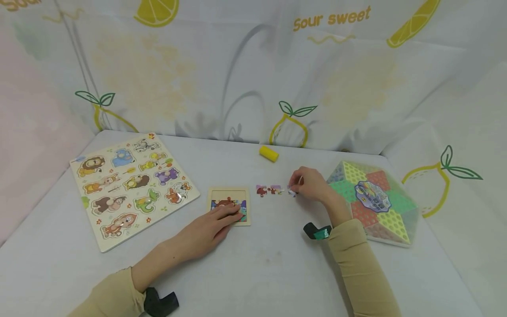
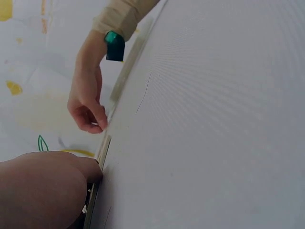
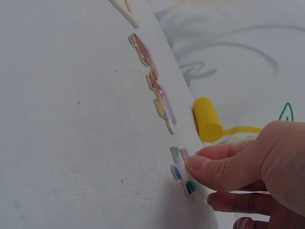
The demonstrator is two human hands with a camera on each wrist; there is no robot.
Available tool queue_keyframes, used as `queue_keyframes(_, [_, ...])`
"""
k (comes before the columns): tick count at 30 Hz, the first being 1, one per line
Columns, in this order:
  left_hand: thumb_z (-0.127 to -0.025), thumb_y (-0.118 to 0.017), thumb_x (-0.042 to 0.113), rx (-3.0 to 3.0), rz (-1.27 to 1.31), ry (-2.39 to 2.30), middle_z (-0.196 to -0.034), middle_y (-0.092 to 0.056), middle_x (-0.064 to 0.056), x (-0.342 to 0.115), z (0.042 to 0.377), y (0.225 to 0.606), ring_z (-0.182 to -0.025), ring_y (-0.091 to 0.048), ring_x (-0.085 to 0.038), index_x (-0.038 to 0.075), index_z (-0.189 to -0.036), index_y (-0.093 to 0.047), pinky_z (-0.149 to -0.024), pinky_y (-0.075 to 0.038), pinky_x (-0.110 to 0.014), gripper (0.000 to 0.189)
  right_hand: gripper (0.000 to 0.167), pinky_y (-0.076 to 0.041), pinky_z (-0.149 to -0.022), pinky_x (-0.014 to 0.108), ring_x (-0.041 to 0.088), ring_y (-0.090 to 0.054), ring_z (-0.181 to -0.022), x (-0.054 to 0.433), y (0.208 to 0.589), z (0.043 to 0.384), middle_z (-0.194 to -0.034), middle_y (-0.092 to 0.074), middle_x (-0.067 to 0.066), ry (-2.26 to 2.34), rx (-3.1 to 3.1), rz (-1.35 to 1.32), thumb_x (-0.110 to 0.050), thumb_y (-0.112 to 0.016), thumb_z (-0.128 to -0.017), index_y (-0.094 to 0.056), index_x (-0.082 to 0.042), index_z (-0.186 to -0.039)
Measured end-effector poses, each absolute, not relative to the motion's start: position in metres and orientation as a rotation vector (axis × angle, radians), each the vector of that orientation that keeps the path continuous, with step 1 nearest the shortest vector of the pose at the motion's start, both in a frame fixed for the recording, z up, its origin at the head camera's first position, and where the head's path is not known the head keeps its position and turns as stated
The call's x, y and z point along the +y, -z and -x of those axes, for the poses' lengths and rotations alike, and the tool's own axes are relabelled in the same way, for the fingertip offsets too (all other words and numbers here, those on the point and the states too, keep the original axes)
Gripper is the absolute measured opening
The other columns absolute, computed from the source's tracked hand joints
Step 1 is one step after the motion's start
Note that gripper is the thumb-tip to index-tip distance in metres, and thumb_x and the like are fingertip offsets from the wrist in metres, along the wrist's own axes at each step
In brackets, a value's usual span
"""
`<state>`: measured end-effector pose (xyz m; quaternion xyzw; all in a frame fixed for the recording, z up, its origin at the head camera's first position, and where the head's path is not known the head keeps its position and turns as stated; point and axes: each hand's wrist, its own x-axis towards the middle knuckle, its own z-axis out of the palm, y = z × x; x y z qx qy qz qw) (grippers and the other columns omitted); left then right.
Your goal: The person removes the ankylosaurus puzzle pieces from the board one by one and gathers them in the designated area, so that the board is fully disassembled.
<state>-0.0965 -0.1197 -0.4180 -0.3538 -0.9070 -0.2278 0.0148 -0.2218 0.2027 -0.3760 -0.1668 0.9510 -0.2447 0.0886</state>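
My left hand (image 1: 211, 224) lies flat with fingers extended over a small wooden jigsaw tray (image 1: 247, 193), covering its lower left part. Part of a brown, blue and purple picture shows in the tray beside the fingers. Right of the tray, my right hand (image 1: 312, 184) pinches a jigsaw piece (image 3: 179, 171) between thumb and index finger, close to the table. This piece has blue, green and pale purple patches. Between tray and right hand, more jigsaw pieces (image 1: 262, 191) with red-brown and purple printing lie in a row.
A large animal peg puzzle board (image 1: 130, 211) lies at the left. To the right, a hexagonal box (image 1: 376, 198) with coloured triangles sits beside my right forearm. A yellow cylinder (image 1: 269, 153) lies near the back edge, before a lemon-printed cloth (image 1: 253, 66).
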Motion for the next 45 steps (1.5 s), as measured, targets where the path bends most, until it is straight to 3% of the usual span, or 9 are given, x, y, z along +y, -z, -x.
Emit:
queue_keyframes(12, [-0.102, -0.056, 0.013, -2.831, 1.1, 0.72, -0.152, -0.048, -0.008, -0.12, 0.097, 0.418, -0.142, -0.044, -0.031, 0.01, -0.143, -0.056, -0.114, -0.04, -0.049, 0.041, 0.022, -0.048, -0.074, 0.03, 0.021, -0.057, -0.082, 0.215, 0.366, 0.221, -0.095, -0.067, 0.008, 0.714, 2.716, 0.54, -0.007, -0.077, -0.083, -0.071, -0.004, -0.104])
queue_keyframes(33, [-0.099, -0.062, 0.012, -2.742, 1.068, 0.739, -0.148, -0.053, -0.007, -0.12, 0.101, 0.421, -0.138, -0.049, -0.027, 0.009, -0.137, -0.061, -0.109, -0.046, -0.046, 0.039, 0.022, -0.05, -0.078, 0.033, 0.025, -0.058, -0.089, 0.214, 0.366, 0.223, -0.101, -0.067, 0.011, 0.705, 2.687, 0.523, -0.004, -0.072, -0.085, -0.071, -0.002, -0.107])
queue_keyframes(40, [-0.096, -0.067, 0.016, -2.699, 1.063, 0.607, -0.138, -0.062, -0.003, -0.12, 0.1, 0.415, -0.131, -0.056, -0.024, 0.011, -0.129, -0.068, -0.107, -0.049, -0.044, 0.033, 0.023, -0.051, -0.079, 0.035, 0.025, -0.059, -0.09, 0.215, 0.366, 0.223, -0.101, -0.067, 0.011, 0.712, 2.673, 0.548, -0.002, -0.074, -0.083, -0.07, -0.001, -0.106])
queue_keyframes(45, [-0.091, -0.07, 0.011, -2.713, 1.063, 0.543, -0.128, -0.068, 0.0, -0.122, 0.1, 0.407, -0.123, -0.062, -0.025, 0.012, -0.121, -0.072, -0.096, -0.055, -0.043, 0.03, 0.023, -0.052, -0.079, 0.035, 0.025, -0.059, -0.09, 0.215, 0.366, 0.222, -0.101, -0.066, 0.012, 0.71, 2.671, 0.547, -0.002, -0.073, -0.083, -0.07, -0.001, -0.106])
